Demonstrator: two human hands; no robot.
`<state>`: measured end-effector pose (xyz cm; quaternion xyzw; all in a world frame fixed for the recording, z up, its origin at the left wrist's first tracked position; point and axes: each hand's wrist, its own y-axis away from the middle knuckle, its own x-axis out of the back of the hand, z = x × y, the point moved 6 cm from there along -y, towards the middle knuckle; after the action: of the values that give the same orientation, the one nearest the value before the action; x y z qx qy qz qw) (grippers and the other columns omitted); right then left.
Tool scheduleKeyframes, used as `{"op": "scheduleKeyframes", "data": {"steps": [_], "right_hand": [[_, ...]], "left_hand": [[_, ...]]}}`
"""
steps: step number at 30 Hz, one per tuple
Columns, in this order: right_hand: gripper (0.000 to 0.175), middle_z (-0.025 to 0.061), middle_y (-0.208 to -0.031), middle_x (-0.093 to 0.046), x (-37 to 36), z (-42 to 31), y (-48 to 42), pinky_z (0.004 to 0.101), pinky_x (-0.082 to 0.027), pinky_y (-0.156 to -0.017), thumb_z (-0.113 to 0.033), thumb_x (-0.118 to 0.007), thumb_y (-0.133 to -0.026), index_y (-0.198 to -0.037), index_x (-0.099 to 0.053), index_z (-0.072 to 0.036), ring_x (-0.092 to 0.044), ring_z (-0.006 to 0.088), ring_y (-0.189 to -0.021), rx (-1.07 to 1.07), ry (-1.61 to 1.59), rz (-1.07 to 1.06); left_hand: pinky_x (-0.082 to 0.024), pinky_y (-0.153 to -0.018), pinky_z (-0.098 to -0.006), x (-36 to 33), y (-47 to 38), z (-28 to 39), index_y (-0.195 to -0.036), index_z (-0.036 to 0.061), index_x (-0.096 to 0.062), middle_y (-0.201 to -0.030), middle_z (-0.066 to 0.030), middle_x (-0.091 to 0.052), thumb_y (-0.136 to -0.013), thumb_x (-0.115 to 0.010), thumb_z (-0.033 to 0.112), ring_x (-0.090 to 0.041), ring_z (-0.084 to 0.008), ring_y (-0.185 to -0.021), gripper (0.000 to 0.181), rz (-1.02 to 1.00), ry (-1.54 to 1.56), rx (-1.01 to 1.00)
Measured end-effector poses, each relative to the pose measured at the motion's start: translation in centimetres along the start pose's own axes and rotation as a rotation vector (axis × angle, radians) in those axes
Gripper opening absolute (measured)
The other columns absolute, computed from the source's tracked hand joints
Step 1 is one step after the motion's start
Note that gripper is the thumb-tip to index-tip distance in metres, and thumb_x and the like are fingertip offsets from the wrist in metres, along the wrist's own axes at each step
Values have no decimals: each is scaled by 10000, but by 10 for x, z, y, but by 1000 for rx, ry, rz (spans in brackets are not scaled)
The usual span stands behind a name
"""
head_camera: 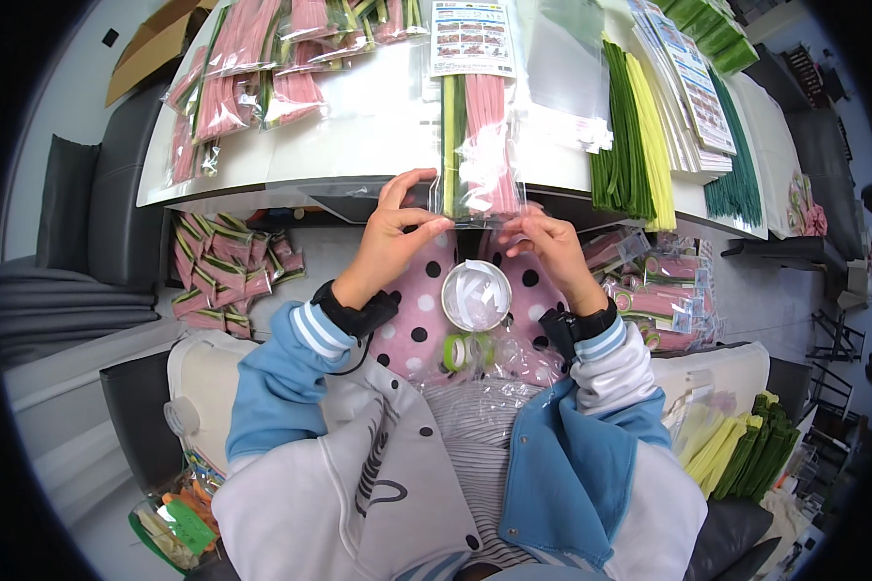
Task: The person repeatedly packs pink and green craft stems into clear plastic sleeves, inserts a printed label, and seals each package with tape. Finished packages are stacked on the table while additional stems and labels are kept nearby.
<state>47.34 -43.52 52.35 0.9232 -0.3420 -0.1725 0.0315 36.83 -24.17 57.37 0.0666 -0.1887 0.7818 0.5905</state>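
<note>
A clear plastic bag (490, 145) of pink, green and yellow chenille stems lies over the table's front edge, with a printed card (472, 40) at its far end. My left hand (403, 236) pinches its near left corner between thumb and fingers. At the near right corner, the fingers of my right hand (545, 243) hold the bag's edge. Below the hands, a round tub (476, 296) with white and clear strips stands between my knees. Green-rimmed tape rolls (465, 351) and crumpled clear film (512, 356) rest in my lap.
Filled bags (232, 80) are piled at the table's far left. On the right lie empty clear bags (567, 65), green stems (618, 138), yellow stems (650, 138) and stacked cards (687, 94). More filled bags sit below, left (225, 261) and right (661, 290).
</note>
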Motion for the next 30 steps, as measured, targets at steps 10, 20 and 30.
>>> {"op": "scheduleKeyframes", "data": {"steps": [10, 20, 30], "right_hand": [[245, 57, -847, -627, -1, 0, 11, 227, -518, -655, -181, -545, -926, -889, -654, 35, -619, 117, -716, 125, -116, 298], [318, 38, -713, -603, -9, -10, -1, 206, -465, -459, -278, -708, -808, -885, -564, -5, -607, 115, -537, 21, 149, 505], [389, 90, -849, -655, -2, -5, -17, 214, -517, -504, -346, -548, -920, -1048, -593, 18, -658, 170, -636, -140, -46, 391]], "left_hand": [[-378, -723, -220, -18, 8, -9, -828, -16, -711, -949, -24, -535, -846, -631, 136, -488, -101, -869, 173, 95, 208, 343], [-375, -464, -206, -35, 1, -20, -766, 21, -575, -701, 1, -563, -775, -745, 264, -494, -70, -529, 296, 291, 342, 604], [-385, -428, -229, -45, -10, -38, -659, 46, -598, -537, -34, -548, -878, -599, 415, -502, -94, -462, 429, 133, 362, 669]]}}
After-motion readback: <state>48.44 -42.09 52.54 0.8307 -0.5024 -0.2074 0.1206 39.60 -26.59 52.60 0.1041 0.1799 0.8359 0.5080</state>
